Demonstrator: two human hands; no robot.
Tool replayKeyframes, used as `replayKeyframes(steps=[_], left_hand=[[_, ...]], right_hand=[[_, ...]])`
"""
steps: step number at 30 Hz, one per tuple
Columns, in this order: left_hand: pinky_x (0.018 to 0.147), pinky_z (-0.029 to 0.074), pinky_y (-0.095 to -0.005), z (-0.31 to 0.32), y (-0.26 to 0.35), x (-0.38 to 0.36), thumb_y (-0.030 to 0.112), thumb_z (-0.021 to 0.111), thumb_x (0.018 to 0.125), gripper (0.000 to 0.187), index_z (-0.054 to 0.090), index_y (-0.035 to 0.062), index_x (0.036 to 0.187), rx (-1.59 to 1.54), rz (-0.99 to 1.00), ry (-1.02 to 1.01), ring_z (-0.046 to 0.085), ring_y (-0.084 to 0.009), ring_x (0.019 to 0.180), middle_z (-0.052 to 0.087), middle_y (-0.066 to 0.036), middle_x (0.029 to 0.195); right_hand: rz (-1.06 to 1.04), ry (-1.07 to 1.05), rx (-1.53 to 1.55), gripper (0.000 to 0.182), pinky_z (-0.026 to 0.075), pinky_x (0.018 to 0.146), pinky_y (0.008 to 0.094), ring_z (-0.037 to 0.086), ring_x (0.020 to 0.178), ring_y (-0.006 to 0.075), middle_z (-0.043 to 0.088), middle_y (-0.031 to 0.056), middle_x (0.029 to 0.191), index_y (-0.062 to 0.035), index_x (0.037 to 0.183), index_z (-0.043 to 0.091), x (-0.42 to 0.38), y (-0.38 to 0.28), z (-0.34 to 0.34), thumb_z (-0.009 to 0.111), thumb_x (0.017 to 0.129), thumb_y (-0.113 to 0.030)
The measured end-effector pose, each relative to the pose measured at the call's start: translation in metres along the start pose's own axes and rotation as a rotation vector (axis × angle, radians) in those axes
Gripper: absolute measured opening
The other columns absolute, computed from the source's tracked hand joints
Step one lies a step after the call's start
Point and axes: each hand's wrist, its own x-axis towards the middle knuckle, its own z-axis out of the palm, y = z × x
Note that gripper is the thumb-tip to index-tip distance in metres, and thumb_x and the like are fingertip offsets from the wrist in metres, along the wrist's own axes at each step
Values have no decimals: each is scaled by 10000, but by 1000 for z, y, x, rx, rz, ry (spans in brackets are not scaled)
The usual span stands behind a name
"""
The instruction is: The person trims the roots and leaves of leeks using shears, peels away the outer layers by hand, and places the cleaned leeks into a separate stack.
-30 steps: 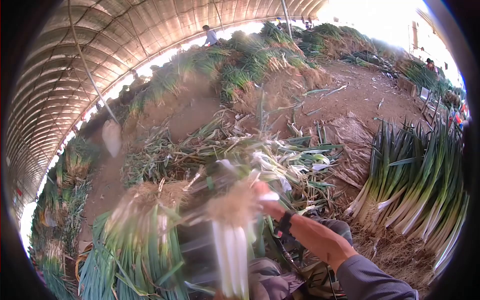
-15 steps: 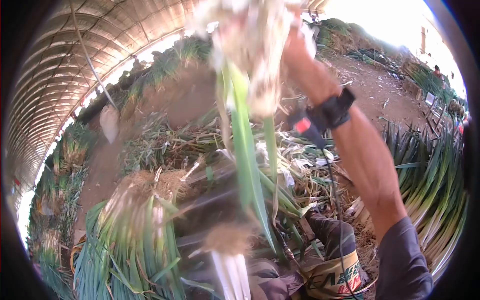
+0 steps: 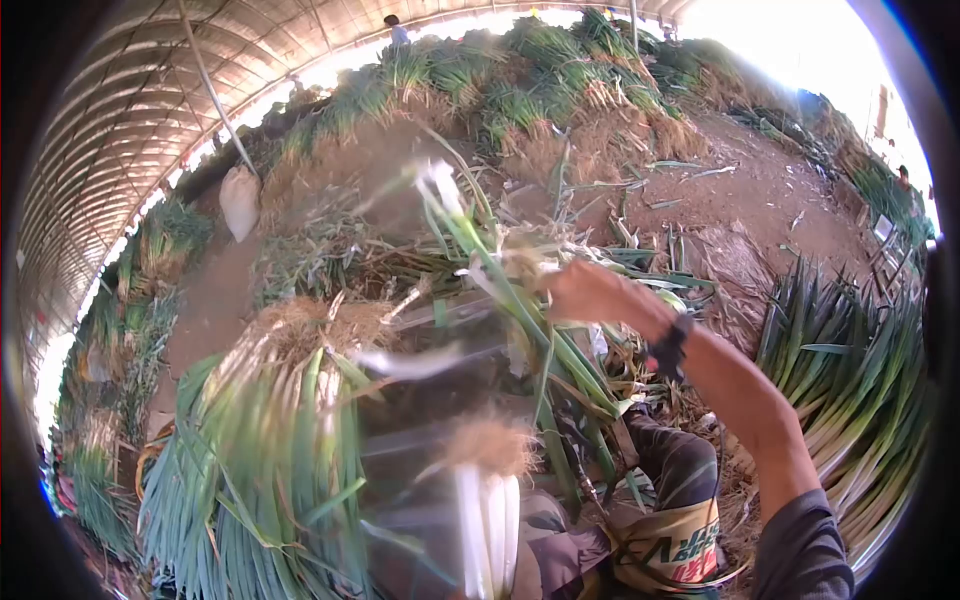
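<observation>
My right hand (image 3: 588,292), with a dark band (image 3: 672,348) on the wrist, reaches over a heap of loose leaves and peelings. Its fingers are curled, closed on green scallion trimmings (image 3: 490,258) that slant up to the left, their pale upper end smeared by motion. Below, close to my lap, a few white scallion stalks (image 3: 487,520) stand with a brown tuft of roots (image 3: 490,447) at the top. A large bunch of scallions (image 3: 265,460) lies to the left, roots up. My left hand is out of the frame.
More long scallions (image 3: 850,400) are laid out at the right. A printed yellow bag or wrap (image 3: 665,545) covers part of my leg. A white sack (image 3: 240,202) hangs by a slanted pole (image 3: 215,90). Scallion piles (image 3: 520,70) line the back, where a person (image 3: 397,32) shows.
My right hand has come down from high in front of the camera to the heap of peelings, and the trimmings have swung lower with it. The rooted stalks have shifted slightly right.
</observation>
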Motion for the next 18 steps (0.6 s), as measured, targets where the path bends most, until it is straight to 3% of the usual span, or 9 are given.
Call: replayKeyframes(steps=[1, 3, 5, 8, 10, 12, 15, 18], left_hand=[[508, 437, -399, -2, 26, -6, 301, 812, 809, 412, 624, -2, 603, -43, -50, 47, 520, -136, 529, 587, -45, 548], [515, 455, -417, 4, 45, -12, 371, 798, 763, 432, 652, -14, 635, -22, -8, 127, 577, -167, 519, 597, -91, 538], [535, 471, -430, 17, 47, -18, 391, 783, 750, 439, 671, -25, 665, 59, 27, 246, 614, -188, 535, 611, -115, 551], [580, 508, -452, 24, 50, -17, 417, 758, 747, 462, 707, -41, 715, 124, -9, 275, 681, -274, 584, 651, -181, 598], [628, 535, -468, 23, 62, -19, 426, 741, 751, 485, 727, -58, 770, 140, -44, 255, 720, -356, 661, 686, -244, 676], [654, 542, -474, 29, 59, -17, 422, 739, 751, 481, 731, -56, 797, 218, -20, 272, 722, -375, 700, 696, -255, 715], [695, 549, -490, 36, 59, -16, 410, 737, 752, 469, 737, -51, 839, 295, -26, 282, 722, -406, 753, 705, -271, 773], [721, 552, -504, 37, 69, -19, 396, 737, 753, 442, 741, -36, 848, 303, -20, 286, 719, -426, 783, 708, -272, 794]], right_hand=[[-29, 1, 38, 245, 570, 684, 419, 714, 741, 300, 713, 132, 816, -58, 974, 683, -20, -5, 14, 739, 873, -274], [-269, 108, 111, 223, 549, 648, 417, 690, 665, 277, 680, 98, 730, -51, 875, 634, -60, -16, 37, 731, 881, -252], [-197, 41, 259, 207, 545, 633, 396, 684, 659, 253, 672, 92, 728, -44, 875, 638, -92, -40, 43, 743, 882, -222], [-276, 109, 337, 203, 548, 611, 377, 687, 664, 239, 675, 80, 769, -51, 942, 638, -124, -72, 33, 765, 874, -195], [-355, 103, 334, 263, 552, 599, 379, 690, 669, 243, 676, 77, 808, -61, 1024, 630, -138, -87, 30, 782, 864, -204], [-415, 135, 321, 382, 551, 566, 384, 685, 681, 249, 666, 78, 866, -80, 1148, 597, -148, -108, 21, 794, 859, -234], [-414, 164, 118, 396, 543, 554, 377, 672, 685, 253, 646, 80, 847, -69, 1152, 598, -147, -137, 17, 792, 868, -264], [-601, 202, -10, 356, 540, 548, 381, 643, 660, 246, 623, 76, 815, -65, 1109, 623, -125, -129, 45, 763, 801, -176]])
